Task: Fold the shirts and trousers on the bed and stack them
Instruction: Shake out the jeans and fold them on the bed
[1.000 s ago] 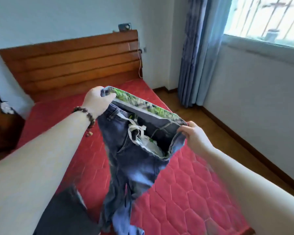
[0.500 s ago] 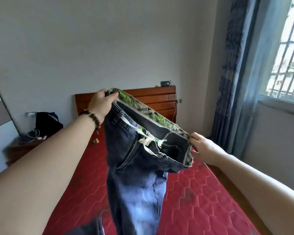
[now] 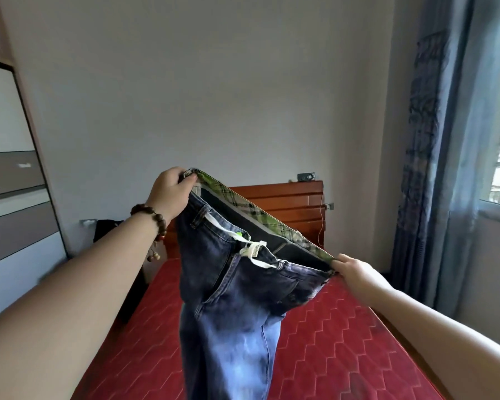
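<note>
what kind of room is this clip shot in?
Most likely a home bedroom: a bed with a red quilted mattress and a slatted brown wooden headboard, a tall grey-and-white panelled wardrobe on the left wall, and long blue curtains beside a barred window.

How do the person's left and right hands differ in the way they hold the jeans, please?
The left hand is raised higher than the right hand. The left wrist wears a beaded bracelet; the right wrist is bare. Both grip opposite ends of the waistband of the jeans.
</note>
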`<state>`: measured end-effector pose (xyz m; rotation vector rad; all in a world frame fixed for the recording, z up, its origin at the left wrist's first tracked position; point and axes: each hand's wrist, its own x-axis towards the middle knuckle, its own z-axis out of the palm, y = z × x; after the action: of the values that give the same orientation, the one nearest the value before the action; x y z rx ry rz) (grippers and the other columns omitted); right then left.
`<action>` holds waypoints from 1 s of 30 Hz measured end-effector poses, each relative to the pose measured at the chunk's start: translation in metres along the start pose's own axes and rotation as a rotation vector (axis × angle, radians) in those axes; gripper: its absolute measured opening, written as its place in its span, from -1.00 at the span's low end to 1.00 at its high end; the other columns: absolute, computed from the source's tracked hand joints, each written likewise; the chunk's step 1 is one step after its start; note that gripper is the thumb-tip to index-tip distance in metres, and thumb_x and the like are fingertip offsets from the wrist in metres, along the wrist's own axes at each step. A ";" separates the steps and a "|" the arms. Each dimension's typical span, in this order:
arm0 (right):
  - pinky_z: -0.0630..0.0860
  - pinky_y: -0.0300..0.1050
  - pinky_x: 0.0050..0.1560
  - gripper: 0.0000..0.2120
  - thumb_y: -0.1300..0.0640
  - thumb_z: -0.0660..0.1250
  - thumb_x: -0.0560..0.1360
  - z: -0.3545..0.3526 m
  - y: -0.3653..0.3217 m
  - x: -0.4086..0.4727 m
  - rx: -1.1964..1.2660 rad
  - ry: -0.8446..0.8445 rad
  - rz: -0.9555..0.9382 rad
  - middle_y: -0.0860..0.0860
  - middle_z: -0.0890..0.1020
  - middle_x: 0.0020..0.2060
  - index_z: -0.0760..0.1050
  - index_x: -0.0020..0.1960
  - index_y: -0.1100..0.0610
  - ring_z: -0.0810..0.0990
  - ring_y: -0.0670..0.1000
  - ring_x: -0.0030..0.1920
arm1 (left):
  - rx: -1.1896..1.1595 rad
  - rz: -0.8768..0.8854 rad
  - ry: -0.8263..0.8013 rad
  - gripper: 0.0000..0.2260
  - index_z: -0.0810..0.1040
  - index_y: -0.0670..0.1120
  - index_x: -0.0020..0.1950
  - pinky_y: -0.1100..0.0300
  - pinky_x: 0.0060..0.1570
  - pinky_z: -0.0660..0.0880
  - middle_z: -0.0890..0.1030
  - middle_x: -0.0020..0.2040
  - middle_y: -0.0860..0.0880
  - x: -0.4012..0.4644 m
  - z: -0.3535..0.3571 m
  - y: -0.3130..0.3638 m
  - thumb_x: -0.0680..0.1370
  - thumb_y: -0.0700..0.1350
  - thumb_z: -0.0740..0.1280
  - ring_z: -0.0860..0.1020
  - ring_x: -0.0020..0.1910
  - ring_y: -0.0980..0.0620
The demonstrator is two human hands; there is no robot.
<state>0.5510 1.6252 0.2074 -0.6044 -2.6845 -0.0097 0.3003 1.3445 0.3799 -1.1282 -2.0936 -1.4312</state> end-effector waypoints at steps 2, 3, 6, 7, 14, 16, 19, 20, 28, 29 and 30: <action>0.54 -0.10 -0.10 -0.76 0.05 0.34 0.53 -0.013 -0.001 0.006 0.031 0.011 -0.044 -0.07 0.51 0.03 0.53 0.19 0.02 0.60 0.05 -0.05 | 0.096 0.066 0.020 -0.73 0.43 -0.05 -0.30 0.18 -0.41 0.25 0.45 -0.39 -0.01 0.005 -0.010 -0.006 0.61 -0.16 0.24 0.40 -0.42 0.07; 0.54 -0.07 -0.06 -0.76 0.01 0.37 0.51 -0.020 -0.001 0.010 0.036 0.012 -0.066 -0.05 0.52 0.03 0.56 0.16 0.01 0.59 0.06 -0.05 | 0.110 0.078 0.028 -0.76 0.44 -0.06 -0.27 0.20 -0.43 0.25 0.44 -0.39 0.01 0.007 -0.015 -0.011 0.61 -0.19 0.24 0.37 -0.45 0.13; 0.52 -0.08 -0.06 -0.87 0.08 0.38 0.48 -0.038 0.002 0.024 0.041 0.021 -0.065 -0.02 0.58 -0.08 0.62 0.01 0.07 0.60 0.07 -0.07 | 0.026 0.057 0.030 -0.79 0.52 0.02 0.06 0.31 -0.53 0.29 0.53 -0.25 -0.02 0.007 -0.023 -0.024 0.59 -0.27 0.21 0.32 -0.55 0.17; 0.52 -0.09 -0.08 -0.90 0.12 0.38 0.48 -0.044 0.003 0.029 0.058 0.038 -0.050 -0.01 0.60 -0.13 0.63 -0.02 0.09 0.60 0.07 -0.09 | -0.011 0.047 0.018 -0.74 0.50 0.06 0.08 0.24 -0.49 0.34 0.58 -0.13 -0.04 0.007 -0.026 -0.026 0.59 -0.29 0.20 0.36 -0.50 0.13; 0.57 -0.10 -0.20 -0.68 0.41 0.33 0.44 -0.090 0.012 0.056 0.160 0.108 0.012 -0.03 0.61 -0.25 0.68 0.03 0.07 0.56 -0.11 -0.40 | 0.089 0.096 -0.233 -0.54 0.65 0.07 -0.31 0.45 -0.33 0.39 0.65 -0.12 0.08 0.007 -0.049 -0.028 0.57 -0.36 0.15 0.47 -0.43 0.22; 0.55 -0.11 -0.13 -0.69 0.43 0.29 0.44 -0.104 0.015 0.060 0.091 0.044 -0.021 -0.02 0.59 -0.22 0.66 -0.01 0.10 0.59 -0.01 -0.30 | 0.188 0.102 -0.330 -0.79 0.65 0.06 -0.22 0.38 -0.26 0.39 0.63 -0.23 0.09 0.009 -0.057 -0.031 0.59 -0.09 0.31 0.48 -0.41 0.21; 0.49 -0.09 0.02 -0.82 0.37 0.33 0.44 -0.124 0.016 0.058 0.043 0.039 -0.155 -0.08 0.52 -0.16 0.62 -0.01 0.21 0.56 0.05 -0.11 | 0.371 0.129 -0.474 -0.68 0.62 0.01 -0.08 0.33 -0.13 0.39 0.58 -0.11 0.14 0.010 -0.071 -0.039 0.30 0.18 0.49 0.52 -0.14 0.23; 0.49 -0.06 0.05 -0.86 0.31 0.38 0.43 -0.129 0.015 0.056 0.032 0.038 -0.205 -0.13 0.47 -0.15 0.61 -0.02 0.21 0.54 0.00 -0.11 | 0.430 0.166 -0.490 -0.66 0.59 0.01 -0.06 0.36 -0.12 0.36 0.55 -0.09 0.15 0.009 -0.072 -0.043 0.28 0.14 0.54 0.50 -0.10 0.22; 0.51 0.01 0.00 -0.73 -0.05 0.43 0.43 -0.142 0.004 0.046 0.032 0.108 -0.141 -0.07 0.52 -0.17 0.63 -0.14 0.18 0.51 -0.03 -0.21 | 0.471 0.401 -0.244 -0.68 0.47 -0.13 -0.35 0.22 -0.38 0.26 0.46 -0.37 0.01 0.003 -0.066 -0.055 0.36 -0.01 0.55 0.42 -0.38 0.00; 0.50 0.01 0.01 -0.77 0.02 0.44 0.45 -0.144 0.005 0.046 0.076 0.170 -0.098 -0.03 0.55 -0.18 0.64 -0.11 0.20 0.53 0.01 -0.19 | 0.454 0.413 -0.206 -0.66 0.45 -0.14 -0.38 0.21 -0.41 0.25 0.43 -0.41 0.00 0.004 -0.068 -0.056 0.35 -0.02 0.56 0.40 -0.42 0.02; 0.50 0.01 0.02 -0.82 0.08 0.43 0.47 -0.146 0.008 0.046 0.135 0.222 -0.038 0.02 0.59 -0.18 0.65 -0.07 0.21 0.55 0.06 -0.17 | 0.423 0.410 -0.171 -0.64 0.42 -0.14 -0.41 0.22 -0.42 0.24 0.41 -0.45 0.00 0.004 -0.070 -0.056 0.35 -0.02 0.56 0.38 -0.45 0.05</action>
<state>0.5698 1.6379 0.3588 -0.4798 -2.4584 0.0885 0.2450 1.2742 0.3782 -1.4237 -1.9868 -0.6873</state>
